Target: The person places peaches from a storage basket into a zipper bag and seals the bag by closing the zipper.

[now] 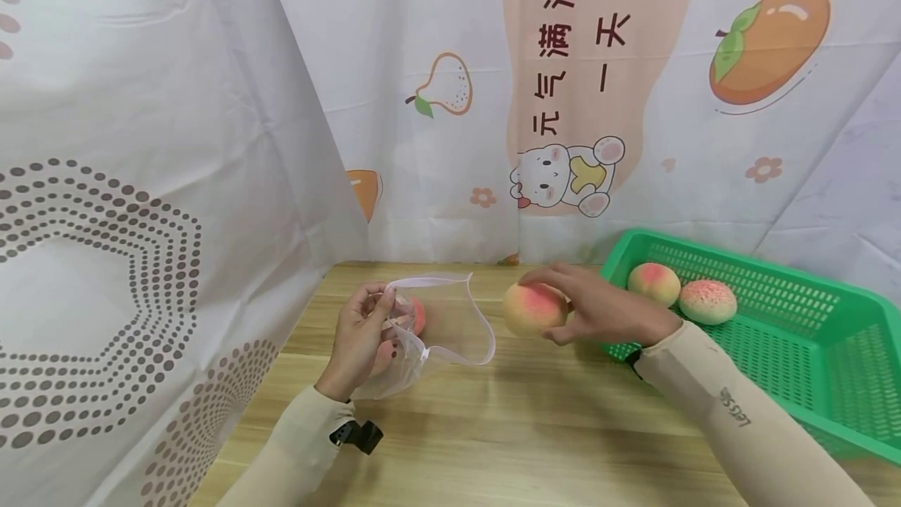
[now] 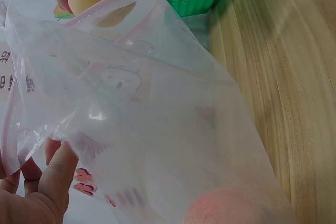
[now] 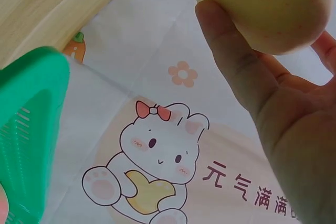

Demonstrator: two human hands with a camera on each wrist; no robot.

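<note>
My left hand (image 1: 360, 335) pinches the rim of a clear zip bag (image 1: 450, 323), whose mouth gapes toward the right. Pinkish fruit (image 1: 383, 357) shows through the bag's plastic; one reddish piece (image 2: 223, 207) also appears low in the left wrist view. My right hand (image 1: 591, 302) grips a yellow-pink peach (image 1: 533, 310) in the air, just right of the bag's mouth and apart from it. In the right wrist view the thumb and fingers curl around that peach (image 3: 268, 9). How many pieces the bag holds I cannot tell.
A green plastic basket (image 1: 781, 358) stands on the right of the wooden table (image 1: 535, 429). Inside its left end lie a peach (image 1: 654, 283) and a speckled pinkish fruit (image 1: 708, 302). A printed cloth (image 1: 436, 170) hangs behind the table, and another covers the left side.
</note>
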